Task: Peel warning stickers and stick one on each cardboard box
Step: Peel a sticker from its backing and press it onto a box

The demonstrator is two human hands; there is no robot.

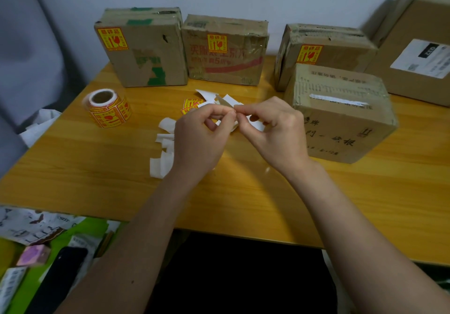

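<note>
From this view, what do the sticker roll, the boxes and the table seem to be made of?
The sticker roll: probably glossy printed paper labels wound on a brown cardboard core. The nearest box: matte brown corrugated cardboard, with worn edges and shiny clear tape on top. The table: wood or wood-look laminate, smooth with a light sheen; straight grain lines show, but real wood cannot be confirmed.

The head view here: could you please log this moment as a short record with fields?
left hand: left hand pinches the sticker strip
right hand: right hand pinches the same strip, fingertips meeting the left's
sticker roll: sticker roll on its side, left on the wooden table
stickered boxes: left box, middle box, right box
unstickered boxes: near box and far right box, no sticker visible
scraps: backing scraps beside the left hand
</note>
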